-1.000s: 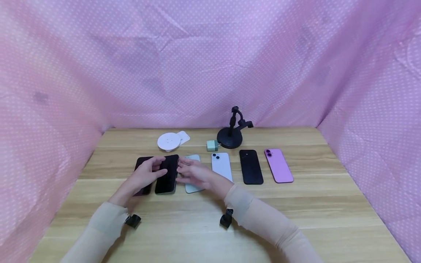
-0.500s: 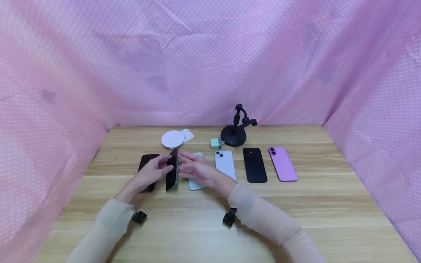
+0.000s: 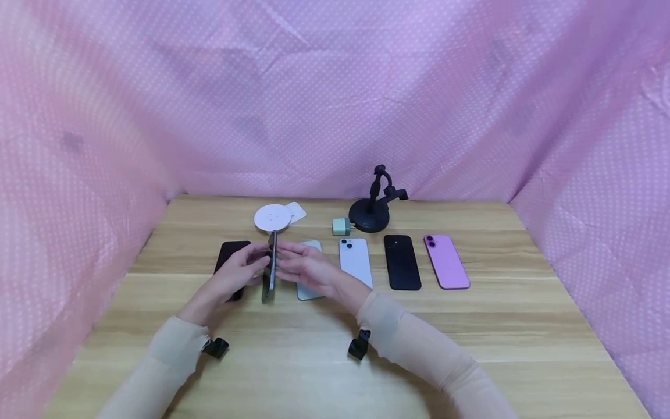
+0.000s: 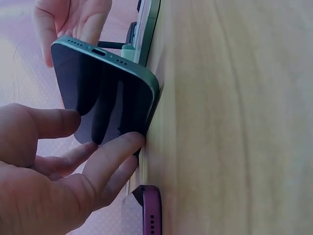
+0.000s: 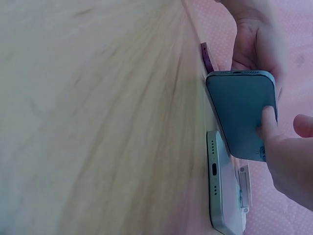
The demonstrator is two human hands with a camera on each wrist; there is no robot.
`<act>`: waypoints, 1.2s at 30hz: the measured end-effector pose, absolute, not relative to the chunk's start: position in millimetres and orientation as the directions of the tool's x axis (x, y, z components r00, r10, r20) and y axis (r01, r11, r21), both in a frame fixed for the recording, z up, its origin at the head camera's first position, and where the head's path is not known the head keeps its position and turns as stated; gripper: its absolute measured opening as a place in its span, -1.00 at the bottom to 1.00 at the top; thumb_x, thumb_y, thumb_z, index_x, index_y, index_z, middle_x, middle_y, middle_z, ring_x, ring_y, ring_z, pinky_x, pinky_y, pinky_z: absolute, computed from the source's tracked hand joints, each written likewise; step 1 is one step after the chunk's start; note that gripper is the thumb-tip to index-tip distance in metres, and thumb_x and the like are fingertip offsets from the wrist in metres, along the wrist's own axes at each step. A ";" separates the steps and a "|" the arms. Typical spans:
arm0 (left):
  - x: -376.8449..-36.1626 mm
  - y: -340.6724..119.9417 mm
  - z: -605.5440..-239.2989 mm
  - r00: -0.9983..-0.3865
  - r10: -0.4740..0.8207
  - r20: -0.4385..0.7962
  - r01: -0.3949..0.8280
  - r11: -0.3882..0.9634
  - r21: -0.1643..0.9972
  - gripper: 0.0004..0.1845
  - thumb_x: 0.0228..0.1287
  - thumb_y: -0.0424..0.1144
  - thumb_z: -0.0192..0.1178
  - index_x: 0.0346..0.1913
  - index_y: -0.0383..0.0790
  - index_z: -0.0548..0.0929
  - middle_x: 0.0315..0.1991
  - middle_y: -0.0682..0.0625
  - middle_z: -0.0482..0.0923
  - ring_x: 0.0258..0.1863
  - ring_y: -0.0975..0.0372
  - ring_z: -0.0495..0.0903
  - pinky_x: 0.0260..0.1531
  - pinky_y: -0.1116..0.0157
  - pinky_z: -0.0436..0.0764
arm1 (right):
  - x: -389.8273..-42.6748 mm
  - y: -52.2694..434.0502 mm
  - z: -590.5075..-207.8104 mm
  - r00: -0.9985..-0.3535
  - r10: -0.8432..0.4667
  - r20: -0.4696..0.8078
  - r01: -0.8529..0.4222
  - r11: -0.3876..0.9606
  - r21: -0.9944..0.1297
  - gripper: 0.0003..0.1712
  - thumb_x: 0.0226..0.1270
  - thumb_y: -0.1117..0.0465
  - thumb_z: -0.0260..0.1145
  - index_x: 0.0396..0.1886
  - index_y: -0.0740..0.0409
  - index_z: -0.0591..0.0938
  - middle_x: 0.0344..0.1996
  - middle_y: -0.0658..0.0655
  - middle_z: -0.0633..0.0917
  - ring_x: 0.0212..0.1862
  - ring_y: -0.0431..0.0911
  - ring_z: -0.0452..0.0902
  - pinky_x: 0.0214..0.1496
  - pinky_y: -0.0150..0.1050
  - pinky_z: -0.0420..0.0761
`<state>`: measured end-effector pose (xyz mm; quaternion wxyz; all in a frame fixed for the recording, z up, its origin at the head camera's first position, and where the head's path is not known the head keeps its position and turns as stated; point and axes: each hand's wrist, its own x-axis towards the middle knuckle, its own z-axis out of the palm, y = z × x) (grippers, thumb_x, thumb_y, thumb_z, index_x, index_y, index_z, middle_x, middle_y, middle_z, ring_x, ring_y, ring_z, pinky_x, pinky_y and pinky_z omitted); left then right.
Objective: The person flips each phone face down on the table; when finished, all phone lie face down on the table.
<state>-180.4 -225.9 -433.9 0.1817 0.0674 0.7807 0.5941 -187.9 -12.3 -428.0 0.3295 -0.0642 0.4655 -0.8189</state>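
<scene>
A dark green phone (image 3: 269,269) stands on its long edge on the wooden table (image 3: 335,349), between my two hands. My left hand (image 3: 245,269) rests straight fingers (image 4: 115,149) against its dark screen (image 4: 102,93). My right hand (image 3: 303,269) presses a fingertip (image 5: 267,117) on its green back (image 5: 239,110) and curls a finger (image 4: 45,41) over its upper edge. A dark purple phone (image 3: 226,253) lies flat under my left hand. Under my right hand lies a pale teal phone (image 3: 309,290).
To the right lie a light blue phone (image 3: 356,262), a black phone (image 3: 401,263) and a pink phone (image 3: 446,262). Behind them are a white round pad (image 3: 272,217), a green plug (image 3: 341,226) and a black stand (image 3: 373,210). Pink dotted cloth surrounds the table.
The dark green phone lay flat a second ago; both hands have tipped it up onto its long edge. My right hand has closed in against its back.
</scene>
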 end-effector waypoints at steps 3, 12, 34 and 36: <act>-182.0 -227.1 -429.7 -0.921 0.332 -0.203 -0.117 0.263 0.958 -0.43 0.61 -0.27 0.04 0.51 -0.42 0.17 0.42 -0.41 0.25 0.36 -0.15 0.34 0.17 -0.04 0.59 | -189.6 -13.9 -426.0 -0.774 -0.605 -0.188 0.467 -0.344 -0.815 -0.32 0.47 0.57 0.02 0.56 0.31 0.21 0.55 0.22 0.22 0.47 0.15 0.25 0.45 0.06 0.38; -181.4 -225.3 -428.8 -0.917 0.340 -0.207 -0.148 0.193 0.970 -0.44 0.62 -0.28 0.00 0.52 -0.42 0.15 0.41 -0.40 0.26 0.37 -0.10 0.32 0.13 0.06 0.64 | -189.7 -13.7 -428.5 -0.762 -0.614 -0.207 0.481 -0.323 -0.815 -0.30 0.46 0.58 0.02 0.57 0.27 0.21 0.57 0.15 0.20 0.49 0.13 0.21 0.48 0.09 0.33; -181.8 -222.3 -432.7 -0.905 0.311 -0.289 -0.270 0.102 0.957 -0.42 0.64 -0.19 -0.01 0.55 -0.30 0.15 0.44 -0.34 0.23 0.40 -0.13 0.31 0.12 0.12 0.65 | -191.9 -20.4 -444.3 -0.826 -0.507 -0.245 0.386 -0.193 -0.902 -0.42 0.31 0.57 0.32 0.32 0.23 0.57 0.23 0.17 0.62 0.22 0.00 0.57 0.22 -0.06 0.64; -180.6 -223.2 -432.7 -0.905 0.306 -0.295 -0.276 0.104 0.955 -0.42 0.63 -0.17 0.00 0.55 -0.28 0.16 0.43 -0.32 0.26 0.40 -0.11 0.33 0.12 0.12 0.66 | -191.0 -21.9 -445.0 -0.823 -0.507 -0.256 0.394 -0.185 -0.900 -0.41 0.31 0.56 0.33 0.32 0.20 0.58 0.18 0.15 0.64 0.20 -0.01 0.57 0.21 -0.09 0.64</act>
